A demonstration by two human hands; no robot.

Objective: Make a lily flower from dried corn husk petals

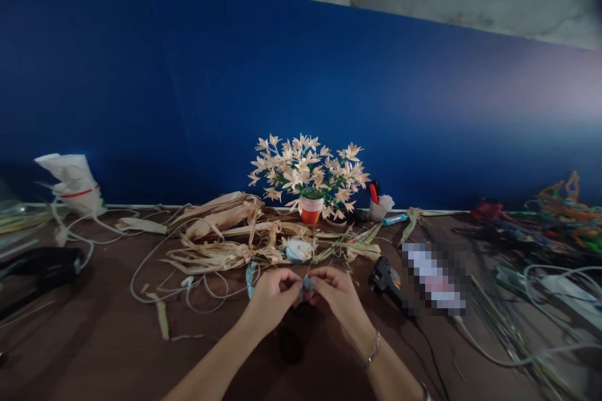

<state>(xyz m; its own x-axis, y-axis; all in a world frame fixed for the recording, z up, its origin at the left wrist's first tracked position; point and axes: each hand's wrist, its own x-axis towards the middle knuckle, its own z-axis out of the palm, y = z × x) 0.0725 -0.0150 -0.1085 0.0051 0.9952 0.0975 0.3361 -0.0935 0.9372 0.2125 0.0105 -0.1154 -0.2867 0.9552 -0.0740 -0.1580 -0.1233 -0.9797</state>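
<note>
Near the middle of the brown table, my left hand and my right hand meet, thumbs and fingertips pinched around a small light-blue piece. Its exact shape is too small to tell. Just beyond the fingers lies a white and pale-blue roll. A light-blue strip shows beside my left hand. Dried husks spread behind it. Farther back, cream flowers on green stems stand in a red and white cup.
A black glue gun with a cable lies right of my right hand, beside a blurred pale object. White cords loop at the left. Tangled coloured strands lie far right. A blue panel rises behind.
</note>
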